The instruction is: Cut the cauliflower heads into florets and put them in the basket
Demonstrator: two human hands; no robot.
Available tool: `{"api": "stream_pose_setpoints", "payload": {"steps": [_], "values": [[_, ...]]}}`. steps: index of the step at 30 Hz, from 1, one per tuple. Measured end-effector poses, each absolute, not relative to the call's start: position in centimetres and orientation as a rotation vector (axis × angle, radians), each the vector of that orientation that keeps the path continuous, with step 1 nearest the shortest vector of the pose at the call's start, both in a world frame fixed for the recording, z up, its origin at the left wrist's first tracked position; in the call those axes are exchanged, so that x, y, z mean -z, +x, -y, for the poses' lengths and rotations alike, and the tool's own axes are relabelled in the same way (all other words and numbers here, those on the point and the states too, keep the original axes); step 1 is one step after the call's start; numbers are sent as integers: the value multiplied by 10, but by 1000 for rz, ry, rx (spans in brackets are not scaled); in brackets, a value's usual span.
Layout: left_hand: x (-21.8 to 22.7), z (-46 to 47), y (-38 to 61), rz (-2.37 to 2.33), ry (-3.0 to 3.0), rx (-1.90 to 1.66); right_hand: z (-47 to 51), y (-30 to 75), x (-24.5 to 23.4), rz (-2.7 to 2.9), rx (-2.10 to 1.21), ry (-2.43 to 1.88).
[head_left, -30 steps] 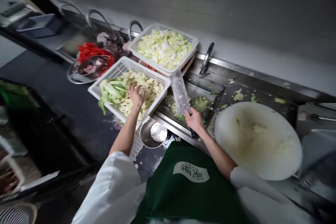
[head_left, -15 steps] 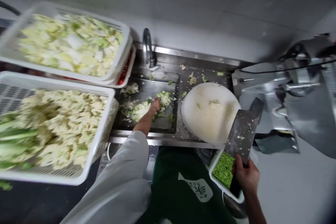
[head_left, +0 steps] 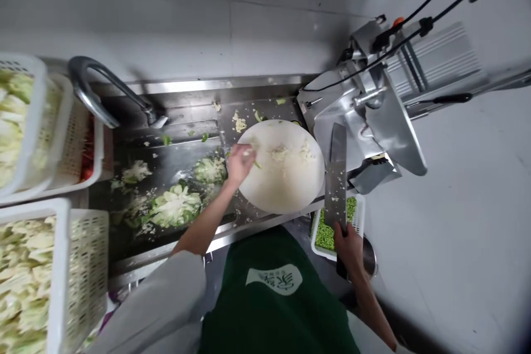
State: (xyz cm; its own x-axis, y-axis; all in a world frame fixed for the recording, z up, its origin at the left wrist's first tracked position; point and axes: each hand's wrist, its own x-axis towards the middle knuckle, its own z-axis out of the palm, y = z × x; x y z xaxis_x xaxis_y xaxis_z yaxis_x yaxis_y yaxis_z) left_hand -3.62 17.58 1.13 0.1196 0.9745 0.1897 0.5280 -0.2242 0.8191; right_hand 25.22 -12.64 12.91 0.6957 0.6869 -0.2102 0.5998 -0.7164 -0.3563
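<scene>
My right hand (head_left: 349, 246) grips the dark handle of a cleaver (head_left: 337, 177), its broad blade upright and flecked with white crumbs, just right of the round white cutting board (head_left: 286, 193). At the board's left edge is my left hand (head_left: 240, 165), fingers drawn together and slightly blurred; anything between them is too small to name. Small pale scraps (head_left: 306, 150) lie on the board. In the sink (head_left: 166, 149) to the left rest a trimmed cauliflower base with leaves (head_left: 176, 206), another leafy piece (head_left: 210, 170) and loose crumbs.
A tap (head_left: 97, 88) arches over the sink. White baskets of cauliflower florets (head_left: 27, 282) and cut cabbage (head_left: 12, 121) stand at left. A metal slicer (head_left: 373, 105) is behind right. Below the cleaver sits a basket of chopped green vegetable (head_left: 324, 235).
My left hand has moved right, from the vegetables in the sink to the cutting board's edge. The view has swung right. My right hand still holds the cleaver, now more upright.
</scene>
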Motion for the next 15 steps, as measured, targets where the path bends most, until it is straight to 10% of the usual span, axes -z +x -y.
{"api": "stream_pose_setpoints", "payload": {"steps": [15], "values": [[-4, -212, 45, -1023, 953, -744, 32, 337, -90, 1446, -552, -2630]]}}
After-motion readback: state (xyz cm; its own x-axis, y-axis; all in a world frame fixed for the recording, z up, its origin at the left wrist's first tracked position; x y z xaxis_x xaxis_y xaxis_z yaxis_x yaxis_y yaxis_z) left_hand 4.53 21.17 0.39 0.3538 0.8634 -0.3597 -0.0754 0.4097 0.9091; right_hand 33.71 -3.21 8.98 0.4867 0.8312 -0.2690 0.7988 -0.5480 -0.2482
